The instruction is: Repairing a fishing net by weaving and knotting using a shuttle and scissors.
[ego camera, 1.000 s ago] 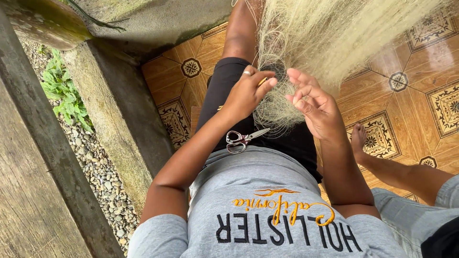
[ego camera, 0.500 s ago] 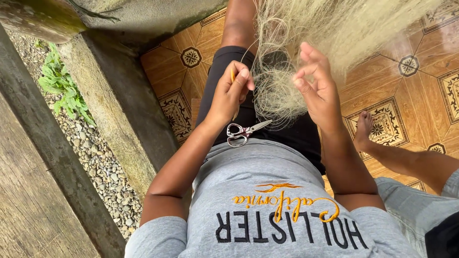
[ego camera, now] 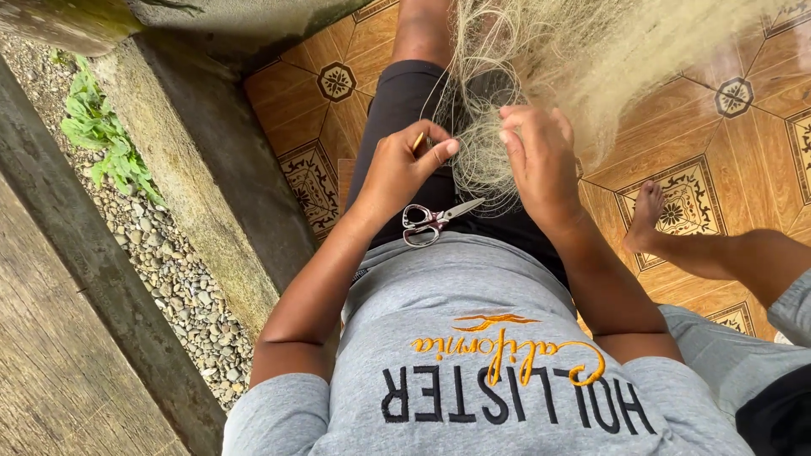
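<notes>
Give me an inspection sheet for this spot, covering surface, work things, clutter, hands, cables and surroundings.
Surface: patterned brown tile floor.
Job's things: pale fishing net across the lap; small scissors lying on the lap.
Clutter: nothing seen.
Grippers: left hand pinches a thin yellowish tool at the net; right hand grips net strands.
Cables: nothing seen.
Surroundings: concrete ledge, gravel, green weeds, another person's bare foot.
</notes>
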